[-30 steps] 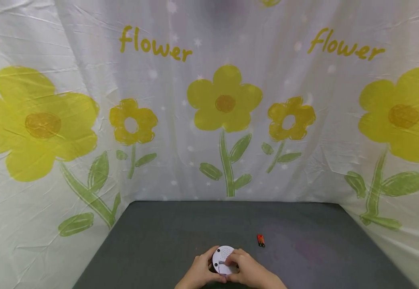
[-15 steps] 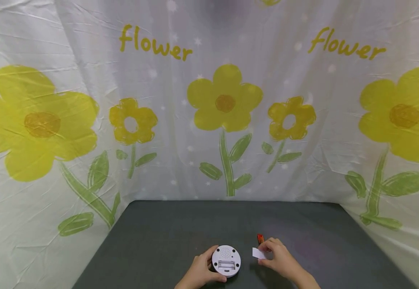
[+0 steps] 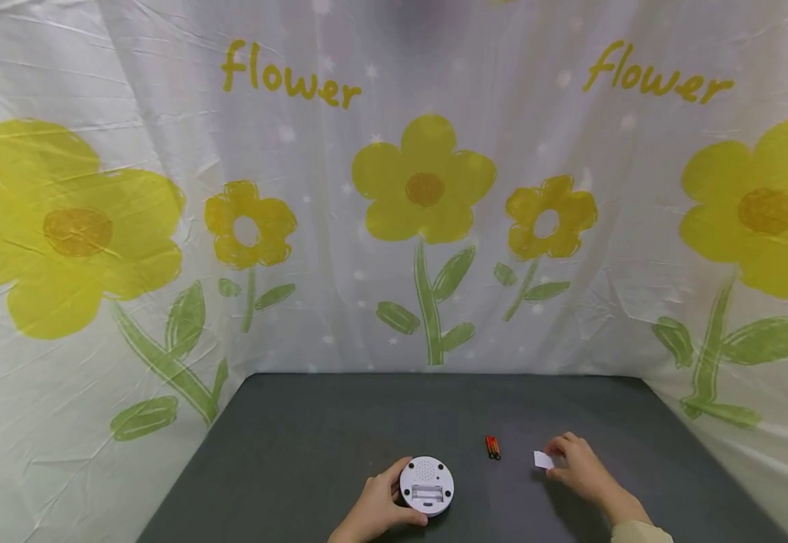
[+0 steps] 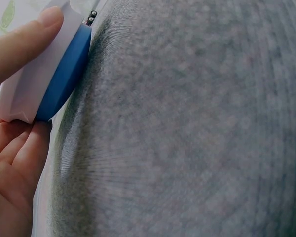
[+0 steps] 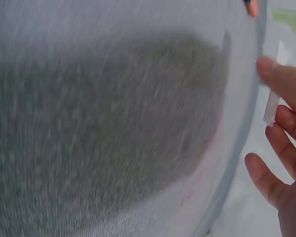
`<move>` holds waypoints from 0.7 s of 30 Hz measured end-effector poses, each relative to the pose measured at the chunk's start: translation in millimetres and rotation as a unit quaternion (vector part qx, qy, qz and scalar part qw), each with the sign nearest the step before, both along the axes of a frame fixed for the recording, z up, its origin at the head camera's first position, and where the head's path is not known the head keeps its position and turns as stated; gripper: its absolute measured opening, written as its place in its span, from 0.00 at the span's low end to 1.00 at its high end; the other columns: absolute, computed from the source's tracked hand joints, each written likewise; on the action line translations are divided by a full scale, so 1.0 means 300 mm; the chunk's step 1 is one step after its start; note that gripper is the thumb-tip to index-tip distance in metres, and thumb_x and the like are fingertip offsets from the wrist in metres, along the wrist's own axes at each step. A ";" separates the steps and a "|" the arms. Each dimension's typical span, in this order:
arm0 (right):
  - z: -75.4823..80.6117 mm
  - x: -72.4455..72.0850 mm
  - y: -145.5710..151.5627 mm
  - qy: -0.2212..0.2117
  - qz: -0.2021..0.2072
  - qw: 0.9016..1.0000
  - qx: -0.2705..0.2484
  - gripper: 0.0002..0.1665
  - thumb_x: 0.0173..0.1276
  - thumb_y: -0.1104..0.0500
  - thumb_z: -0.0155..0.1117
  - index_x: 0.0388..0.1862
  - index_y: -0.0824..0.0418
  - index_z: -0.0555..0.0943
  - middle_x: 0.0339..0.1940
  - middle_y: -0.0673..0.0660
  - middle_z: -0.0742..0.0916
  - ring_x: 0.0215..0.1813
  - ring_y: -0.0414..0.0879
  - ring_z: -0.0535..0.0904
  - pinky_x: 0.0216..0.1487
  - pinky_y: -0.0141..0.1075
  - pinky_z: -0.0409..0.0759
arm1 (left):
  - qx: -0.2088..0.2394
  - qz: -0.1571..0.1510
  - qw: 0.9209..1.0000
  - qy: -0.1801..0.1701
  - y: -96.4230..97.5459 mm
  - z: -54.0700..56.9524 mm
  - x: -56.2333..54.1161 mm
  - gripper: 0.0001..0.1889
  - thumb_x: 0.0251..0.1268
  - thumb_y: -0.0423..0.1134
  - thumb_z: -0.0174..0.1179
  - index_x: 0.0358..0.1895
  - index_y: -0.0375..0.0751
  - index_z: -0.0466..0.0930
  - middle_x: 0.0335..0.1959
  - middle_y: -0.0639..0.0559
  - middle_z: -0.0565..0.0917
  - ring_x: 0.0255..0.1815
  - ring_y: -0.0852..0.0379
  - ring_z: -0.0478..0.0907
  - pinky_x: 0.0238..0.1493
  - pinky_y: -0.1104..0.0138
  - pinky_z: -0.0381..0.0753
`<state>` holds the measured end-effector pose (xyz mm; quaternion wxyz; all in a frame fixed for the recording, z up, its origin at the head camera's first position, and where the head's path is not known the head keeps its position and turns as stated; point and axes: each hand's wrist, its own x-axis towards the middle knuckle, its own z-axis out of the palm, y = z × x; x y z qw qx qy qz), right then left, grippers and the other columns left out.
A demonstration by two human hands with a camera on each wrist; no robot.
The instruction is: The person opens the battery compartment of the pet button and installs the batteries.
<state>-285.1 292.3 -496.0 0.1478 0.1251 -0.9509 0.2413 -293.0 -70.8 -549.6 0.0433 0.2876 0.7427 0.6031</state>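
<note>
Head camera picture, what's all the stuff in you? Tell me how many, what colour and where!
Round device: one, white and blue, in the left hand.
Black dots: four, black, on the device's white face.
Batteries: two, red-orange and black, on the table between the hands.
Small flat piece: one, white, in the right hand.
Table: one, dark grey, below everything.
Curtain: one, whitish, behind and beside the table.
Big printed flowers: five, yellow, green-stemmed, on the curtain.
"flower" words: two, yellow, high up.
Sleeve: one, pale yellow, bottom right.
Left hand: one, gripping the device.
Right hand: one, pinching the flat piece.
</note>
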 end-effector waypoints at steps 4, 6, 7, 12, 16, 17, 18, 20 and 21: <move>-0.019 -0.012 0.031 0.000 -0.002 0.999 0.038 0.18 0.37 0.69 0.76 0.28 0.61 0.78 0.30 0.51 0.75 0.35 0.50 0.70 0.36 0.43 0.71 | -0.001 0.001 1.000 0.000 -0.002 0.006 0.002 0.48 0.34 0.32 0.77 0.64 0.24 0.60 0.59 0.34 0.70 0.59 0.49 0.69 0.51 0.71 0.72; -0.030 -0.019 0.044 -0.005 -0.008 0.999 0.047 0.18 0.37 0.70 0.75 0.27 0.61 0.77 0.30 0.51 0.75 0.35 0.50 0.70 0.36 0.44 0.71 | -0.001 0.002 1.000 0.003 -0.003 0.009 0.003 0.48 0.34 0.32 0.77 0.64 0.24 0.60 0.59 0.35 0.71 0.58 0.49 0.70 0.52 0.71 0.72; -0.035 -0.022 0.050 -0.008 -0.011 0.999 0.049 0.18 0.37 0.70 0.75 0.27 0.61 0.77 0.30 0.52 0.75 0.35 0.51 0.70 0.36 0.44 0.71 | -0.001 0.002 1.000 0.006 -0.003 0.010 0.002 0.48 0.34 0.31 0.77 0.64 0.24 0.60 0.58 0.35 0.71 0.58 0.49 0.70 0.52 0.71 0.72; -0.058 -0.033 0.072 -0.026 -0.026 0.998 0.058 0.18 0.37 0.70 0.74 0.27 0.62 0.76 0.31 0.54 0.75 0.36 0.52 0.70 0.36 0.45 0.71 | -0.009 0.009 1.000 0.015 -0.004 0.014 -0.003 0.49 0.33 0.32 0.77 0.64 0.24 0.60 0.58 0.35 0.71 0.57 0.50 0.71 0.52 0.70 0.72; -0.063 -0.030 0.079 -0.028 -0.032 0.997 0.062 0.17 0.38 0.71 0.73 0.27 0.63 0.76 0.31 0.55 0.75 0.36 0.55 0.71 0.36 0.47 0.71 | -0.020 0.018 1.000 0.015 -0.005 0.013 -0.011 0.50 0.32 0.33 0.78 0.64 0.24 0.59 0.58 0.35 0.71 0.57 0.51 0.71 0.52 0.70 0.72; -0.064 -0.030 0.080 -0.030 -0.034 0.997 0.060 0.17 0.38 0.71 0.73 0.27 0.63 0.76 0.30 0.55 0.75 0.36 0.55 0.71 0.36 0.47 0.71 | -0.021 0.019 1.000 0.013 -0.005 0.013 -0.013 0.50 0.32 0.33 0.78 0.64 0.24 0.60 0.58 0.35 0.71 0.57 0.51 0.71 0.52 0.70 0.72; -0.064 -0.029 0.081 -0.033 -0.034 0.997 0.056 0.16 0.39 0.71 0.73 0.27 0.63 0.76 0.30 0.56 0.75 0.36 0.55 0.72 0.36 0.48 0.71 | -0.024 0.021 0.999 0.013 -0.006 0.013 -0.015 0.50 0.32 0.33 0.78 0.64 0.24 0.60 0.58 0.35 0.71 0.57 0.51 0.71 0.52 0.70 0.72; -0.063 -0.030 0.082 -0.045 -0.038 0.997 0.047 0.16 0.39 0.71 0.73 0.27 0.64 0.77 0.30 0.56 0.75 0.36 0.55 0.71 0.36 0.48 0.71 | -0.026 0.024 0.999 0.011 -0.006 0.015 -0.018 0.50 0.32 0.33 0.78 0.64 0.25 0.60 0.59 0.35 0.71 0.57 0.51 0.71 0.52 0.70 0.72; -0.063 -0.032 0.083 -0.052 -0.039 0.997 0.043 0.15 0.40 0.71 0.72 0.28 0.65 0.77 0.30 0.56 0.75 0.36 0.55 0.71 0.36 0.48 0.71 | -0.027 0.025 0.999 0.010 -0.006 0.016 -0.019 0.50 0.32 0.33 0.78 0.64 0.25 0.60 0.58 0.36 0.71 0.57 0.51 0.71 0.52 0.70 0.72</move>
